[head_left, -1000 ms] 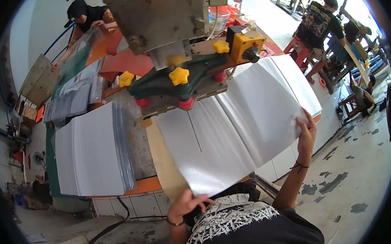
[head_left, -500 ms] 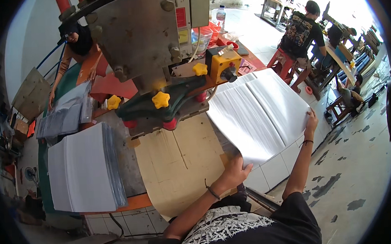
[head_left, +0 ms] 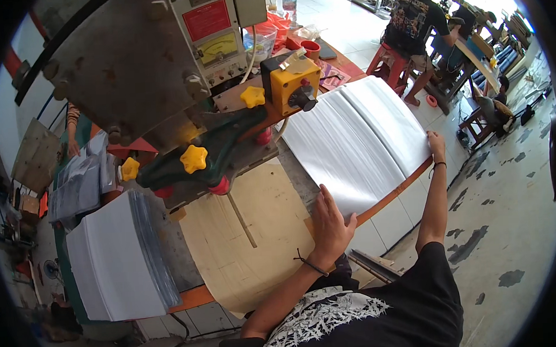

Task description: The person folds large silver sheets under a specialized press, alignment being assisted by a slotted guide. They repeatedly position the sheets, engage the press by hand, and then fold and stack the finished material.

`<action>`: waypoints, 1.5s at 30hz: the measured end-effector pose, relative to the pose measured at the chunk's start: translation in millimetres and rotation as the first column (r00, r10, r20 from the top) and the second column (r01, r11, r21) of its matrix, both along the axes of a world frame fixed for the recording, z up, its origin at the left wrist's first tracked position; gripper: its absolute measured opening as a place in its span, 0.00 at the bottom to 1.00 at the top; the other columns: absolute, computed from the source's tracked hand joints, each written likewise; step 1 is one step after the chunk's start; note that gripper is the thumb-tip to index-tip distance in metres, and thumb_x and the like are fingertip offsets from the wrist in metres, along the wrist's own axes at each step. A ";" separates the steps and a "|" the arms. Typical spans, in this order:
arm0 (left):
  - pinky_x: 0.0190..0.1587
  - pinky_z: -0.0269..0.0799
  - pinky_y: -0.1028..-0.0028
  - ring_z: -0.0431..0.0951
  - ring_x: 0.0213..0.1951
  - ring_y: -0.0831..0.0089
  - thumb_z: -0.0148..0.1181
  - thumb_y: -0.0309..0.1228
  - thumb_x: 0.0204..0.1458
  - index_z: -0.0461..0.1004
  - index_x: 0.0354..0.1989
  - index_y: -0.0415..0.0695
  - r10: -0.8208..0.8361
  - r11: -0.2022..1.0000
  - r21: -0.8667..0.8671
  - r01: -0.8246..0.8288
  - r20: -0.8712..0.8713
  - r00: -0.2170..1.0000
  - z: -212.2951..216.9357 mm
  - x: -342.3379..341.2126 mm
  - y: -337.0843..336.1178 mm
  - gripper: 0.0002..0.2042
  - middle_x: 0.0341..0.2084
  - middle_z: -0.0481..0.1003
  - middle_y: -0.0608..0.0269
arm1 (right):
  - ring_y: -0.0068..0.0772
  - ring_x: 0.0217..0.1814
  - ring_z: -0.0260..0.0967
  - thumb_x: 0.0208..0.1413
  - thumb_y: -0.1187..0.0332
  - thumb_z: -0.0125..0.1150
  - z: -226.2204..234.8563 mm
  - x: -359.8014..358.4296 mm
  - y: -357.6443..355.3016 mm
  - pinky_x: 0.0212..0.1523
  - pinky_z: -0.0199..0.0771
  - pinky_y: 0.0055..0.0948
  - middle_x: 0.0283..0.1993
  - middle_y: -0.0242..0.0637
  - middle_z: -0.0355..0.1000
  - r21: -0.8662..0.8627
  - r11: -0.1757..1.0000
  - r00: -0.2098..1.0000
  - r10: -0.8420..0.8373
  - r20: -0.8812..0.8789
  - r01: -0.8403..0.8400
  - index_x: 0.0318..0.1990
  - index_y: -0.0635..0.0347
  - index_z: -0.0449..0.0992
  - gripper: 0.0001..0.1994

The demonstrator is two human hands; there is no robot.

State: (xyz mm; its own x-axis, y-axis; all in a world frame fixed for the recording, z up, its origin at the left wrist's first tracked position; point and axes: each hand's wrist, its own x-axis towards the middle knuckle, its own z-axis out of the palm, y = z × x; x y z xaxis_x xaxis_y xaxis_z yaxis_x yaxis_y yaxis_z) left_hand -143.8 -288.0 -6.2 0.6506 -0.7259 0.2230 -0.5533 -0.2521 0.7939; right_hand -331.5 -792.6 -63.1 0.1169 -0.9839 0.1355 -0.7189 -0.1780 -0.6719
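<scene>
A wide stack of shiny whitish plastic sheets (head_left: 357,148), with a raised fold line across it, lies on the right side of the worktable. My left hand (head_left: 333,228) is open at the stack's near corner, fingers straight and held upright, thumb apart. At the right corner, my right hand (head_left: 437,147) has its fingers bent over the sheet edge, gripping it; the fingertips are partly hidden. Left of the stack, a tan board (head_left: 249,230) with a thin dark strip (head_left: 241,220) on it lies below the press head (head_left: 206,158), which carries yellow star knobs.
Another stack of whitish sheets (head_left: 111,261) stands at the table's left. Behind it are clear plastic pieces (head_left: 77,188) near a co-worker's arm (head_left: 72,130). A yellow control box (head_left: 296,89) juts out beside the press. Another person (head_left: 415,28) sits on a red stool beyond.
The sheet at the right has come down flat onto the table, baring the orange table edge. My left hand has let go of its corner and straightened its fingers. The view has shifted.
</scene>
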 end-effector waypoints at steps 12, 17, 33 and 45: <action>0.73 0.42 0.45 0.43 0.72 0.31 0.69 0.55 0.48 0.36 0.71 0.22 -0.084 0.989 0.142 0.046 0.276 0.957 -8.3 12.1 -20.3 0.60 0.69 0.38 0.18 | 0.52 0.61 0.72 0.65 0.36 0.39 3.1 15.3 -38.2 0.62 0.65 0.40 0.55 0.60 0.75 0.168 0.960 0.907 0.269 -0.324 -0.224 0.57 0.67 0.76 0.38; 0.73 0.43 0.47 0.43 0.73 0.33 0.64 0.60 0.49 0.39 0.70 0.20 -0.082 0.987 0.156 0.045 0.239 0.968 -0.8 14.7 -19.4 0.59 0.70 0.38 0.19 | 0.50 0.65 0.68 0.61 0.30 0.40 28.2 31.4 -1.4 0.66 0.61 0.38 0.60 0.59 0.72 0.396 0.907 0.981 0.186 -0.062 -0.147 0.61 0.68 0.72 0.44; 0.74 0.43 0.48 0.45 0.73 0.34 0.59 0.61 0.52 0.45 0.67 0.17 -0.068 0.983 0.184 0.005 0.338 0.939 -1.2 13.9 -19.5 0.56 0.69 0.40 0.19 | 0.49 0.65 0.68 0.60 0.29 0.41 10.8 11.7 -13.1 0.65 0.61 0.38 0.59 0.59 0.73 0.306 0.920 0.944 0.299 -0.141 -0.246 0.59 0.68 0.74 0.45; 0.75 0.40 0.48 0.42 0.73 0.33 0.66 0.57 0.49 0.43 0.68 0.17 -0.024 0.992 0.124 -0.009 0.268 0.963 0.7 13.7 -23.9 0.57 0.70 0.40 0.19 | 0.49 0.60 0.71 0.61 0.29 0.39 17.3 17.2 -5.9 0.62 0.64 0.39 0.55 0.61 0.75 0.290 0.921 0.938 0.313 -0.150 -0.261 0.54 0.71 0.78 0.45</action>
State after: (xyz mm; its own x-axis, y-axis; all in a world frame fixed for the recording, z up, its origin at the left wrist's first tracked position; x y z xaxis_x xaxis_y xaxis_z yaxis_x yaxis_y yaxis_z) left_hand -130.1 -311.9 -5.5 0.5735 -0.7634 0.2971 -0.7441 -0.3337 0.5788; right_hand -314.3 -798.5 -45.8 0.3978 -0.9007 -0.1745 -0.7813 -0.2329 -0.5791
